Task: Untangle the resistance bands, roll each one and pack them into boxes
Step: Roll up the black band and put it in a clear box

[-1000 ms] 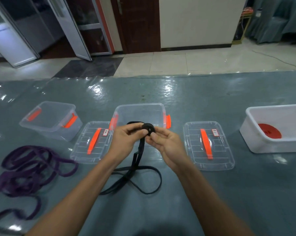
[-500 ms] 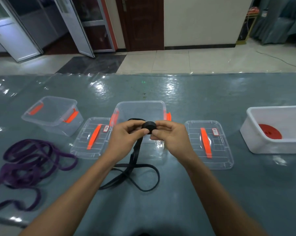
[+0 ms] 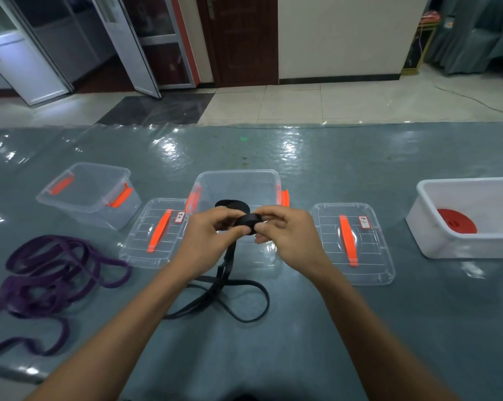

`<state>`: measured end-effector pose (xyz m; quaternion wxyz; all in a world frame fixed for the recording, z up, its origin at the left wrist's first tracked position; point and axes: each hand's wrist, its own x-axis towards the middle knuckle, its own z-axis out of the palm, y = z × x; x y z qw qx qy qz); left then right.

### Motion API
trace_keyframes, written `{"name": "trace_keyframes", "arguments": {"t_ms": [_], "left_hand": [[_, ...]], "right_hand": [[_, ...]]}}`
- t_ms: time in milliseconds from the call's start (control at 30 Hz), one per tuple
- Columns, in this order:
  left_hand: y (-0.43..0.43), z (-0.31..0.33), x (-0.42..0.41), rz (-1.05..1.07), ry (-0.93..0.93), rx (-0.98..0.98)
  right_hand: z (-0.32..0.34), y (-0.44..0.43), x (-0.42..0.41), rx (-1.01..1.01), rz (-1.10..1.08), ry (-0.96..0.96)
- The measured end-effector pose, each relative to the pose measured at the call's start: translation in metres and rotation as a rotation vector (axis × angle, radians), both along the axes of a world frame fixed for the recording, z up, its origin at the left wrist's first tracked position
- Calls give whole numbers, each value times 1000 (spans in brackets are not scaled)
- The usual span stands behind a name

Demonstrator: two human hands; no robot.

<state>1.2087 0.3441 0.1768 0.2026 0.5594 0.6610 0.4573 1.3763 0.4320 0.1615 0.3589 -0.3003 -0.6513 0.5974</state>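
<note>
While pinching the band [image 3: 249, 222] mid-frame with left hand [image 3: 207, 241] and right hand [image 3: 290, 241], reckoned soft, springy; best squeezed across coil.

The left hand [image 3: 207, 241] and right hand [image 3: 290, 235] cover part of the black band [image 3: 249, 222] roll; label [image 3: 364, 222] text right of the grip is illegible; further right, the white tub [image 3: 435, 244] is cut off by the frame edge; far left, the purple band [image 3: 13, 293] likewise.
</note>
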Motion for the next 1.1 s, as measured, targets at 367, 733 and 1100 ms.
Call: {"name": "trace_keyframes", "arguments": {"t_ms": [367, 733, 1100], "left_hand": [[2, -6, -4, -133, 395, 2], [-4, -10, -1, 34, -116, 25], [-6, 7, -6, 71, -190, -24]], "right_hand": [[-18, -6, 5, 385, 23, -228], [-16, -18, -3, -124, -67, 151], [-3, -2, -7, 365, -18, -126]]}}
